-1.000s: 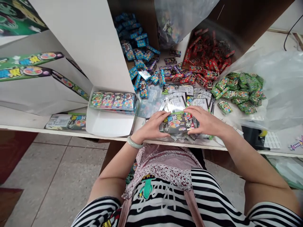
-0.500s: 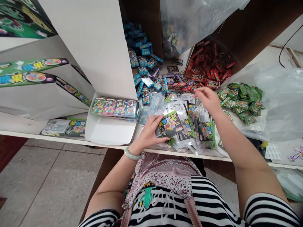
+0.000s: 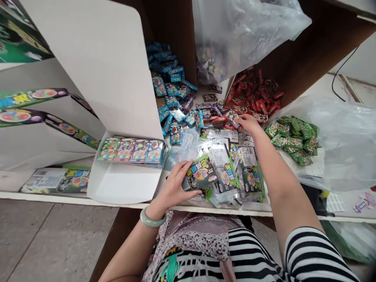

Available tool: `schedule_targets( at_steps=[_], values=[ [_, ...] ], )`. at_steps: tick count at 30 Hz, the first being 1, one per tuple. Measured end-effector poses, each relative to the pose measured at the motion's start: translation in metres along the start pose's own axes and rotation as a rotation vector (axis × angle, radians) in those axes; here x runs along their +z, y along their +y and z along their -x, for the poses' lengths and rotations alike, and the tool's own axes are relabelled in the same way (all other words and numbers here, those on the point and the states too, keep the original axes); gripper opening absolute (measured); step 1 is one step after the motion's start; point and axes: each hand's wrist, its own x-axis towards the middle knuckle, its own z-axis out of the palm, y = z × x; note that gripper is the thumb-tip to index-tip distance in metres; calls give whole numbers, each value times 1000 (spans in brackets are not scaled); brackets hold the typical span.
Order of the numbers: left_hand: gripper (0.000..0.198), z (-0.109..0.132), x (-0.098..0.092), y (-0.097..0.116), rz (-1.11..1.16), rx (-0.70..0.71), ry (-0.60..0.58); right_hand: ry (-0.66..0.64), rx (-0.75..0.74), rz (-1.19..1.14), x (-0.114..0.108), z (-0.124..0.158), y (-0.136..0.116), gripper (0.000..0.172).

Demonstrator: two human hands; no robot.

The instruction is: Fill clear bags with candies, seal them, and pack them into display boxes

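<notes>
My left hand (image 3: 173, 190) grips a dark printed card packet (image 3: 201, 172) in a clear sleeve, with the fingers over its edge, at the near side of the table. Beneath and beside it lies a loose heap of similar clear-sleeved packets (image 3: 232, 176). My right hand (image 3: 248, 124) reaches forward, its fingertips on a small foil packet (image 3: 233, 120) where the red and purple packets meet. I cannot tell whether those fingers pinch it. Both wrists are bare, with a pale bangle on the left one.
Piles of small blue packets (image 3: 172, 90), red packets (image 3: 254, 98) and green packets (image 3: 293, 139) spread across the table (image 3: 176, 207). A white cardboard display box (image 3: 123, 188) holds a row of packets. A plastic bag (image 3: 241, 35) hangs behind, and a clear plastic sheet (image 3: 343, 145) lies right.
My right hand has left the packet both hands held and moved forward to the small packets. My left hand keeps the packet, now turned at a slant. The view has tilted.
</notes>
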Motion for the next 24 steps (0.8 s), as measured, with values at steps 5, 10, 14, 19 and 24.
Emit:
schedule_targets(
  at_steps=[5, 10, 14, 19, 24],
  values=[
    [98, -4, -2, 1, 3, 35, 28, -131, -171, -176, -39, 74, 32, 45],
    [97, -8, 2, 11, -6, 45, 5, -567, -432, 156, -69, 109, 34, 31],
    [98, -6, 10, 18, -27, 30, -47, -261, -515, 288, -61, 131, 40, 42],
    [96, -2, 13, 19, -31, 43, -57, -147, -431, 431, -35, 172, 71, 85],
    [101, -7, 18, 18, -53, 99, -76, -25, -490, 280, -28, 195, 75, 73]
  ],
)
